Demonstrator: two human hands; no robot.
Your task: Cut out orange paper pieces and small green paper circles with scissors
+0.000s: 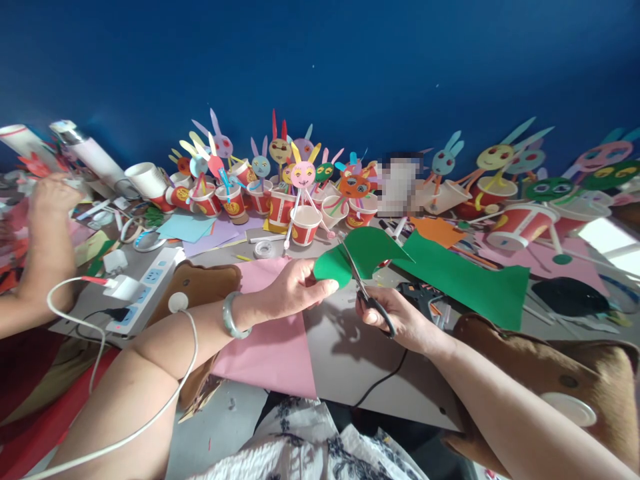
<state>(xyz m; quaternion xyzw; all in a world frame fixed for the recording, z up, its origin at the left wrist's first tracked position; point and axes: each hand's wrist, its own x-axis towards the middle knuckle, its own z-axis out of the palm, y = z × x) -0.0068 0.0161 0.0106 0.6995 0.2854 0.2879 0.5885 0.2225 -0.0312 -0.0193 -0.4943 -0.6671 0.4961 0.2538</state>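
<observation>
My left hand (295, 290) pinches the near left edge of a piece of green paper (373, 250) between thumb and fingers, with a pale bangle on the wrist. Black-handled scissors (383, 319) are in my right hand (403, 317), whose fingers are wrapped through the handles. Their blades lie across the green paper, which has a curved cut edge on its right side. Both hands are held above the table. A larger green sheet (480, 290) with a cut-out edge lies to the right, and a pink sheet (273, 340) lies under my left forearm.
Paper cups with rabbit-faced paper figures (303, 175) line the back by the blue wall. A white power strip (147, 287) with plugs stands at left, and a white cable (193, 347) crosses my left arm. Another person's hand (55, 197) works at far left. Brown cushions (590, 373) lie at the table's front.
</observation>
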